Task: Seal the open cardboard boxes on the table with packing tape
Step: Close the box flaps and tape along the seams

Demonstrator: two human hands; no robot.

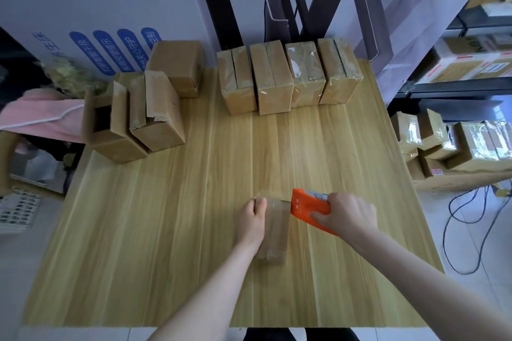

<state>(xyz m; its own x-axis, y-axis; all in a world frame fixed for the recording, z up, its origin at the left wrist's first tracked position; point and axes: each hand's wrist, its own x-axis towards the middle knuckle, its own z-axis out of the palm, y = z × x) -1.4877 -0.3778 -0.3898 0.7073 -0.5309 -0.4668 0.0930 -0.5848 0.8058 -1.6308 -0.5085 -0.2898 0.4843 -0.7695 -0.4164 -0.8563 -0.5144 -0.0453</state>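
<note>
Closest to me, my left hand (250,219) curls around the far end of a small cardboard box (277,232) on the counter (166,230), while my right hand (349,216) grips an orange tape dispenser (306,207) against its top.

soft, even light; pale glare down the table (266,147) centre, glints on far taped boxes (304,75); slight blur, edges bowed.

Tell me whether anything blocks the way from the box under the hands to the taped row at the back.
Nothing visible does: only bare table lies between the box and the taped row. The open boxes stand off to the far left.
</note>
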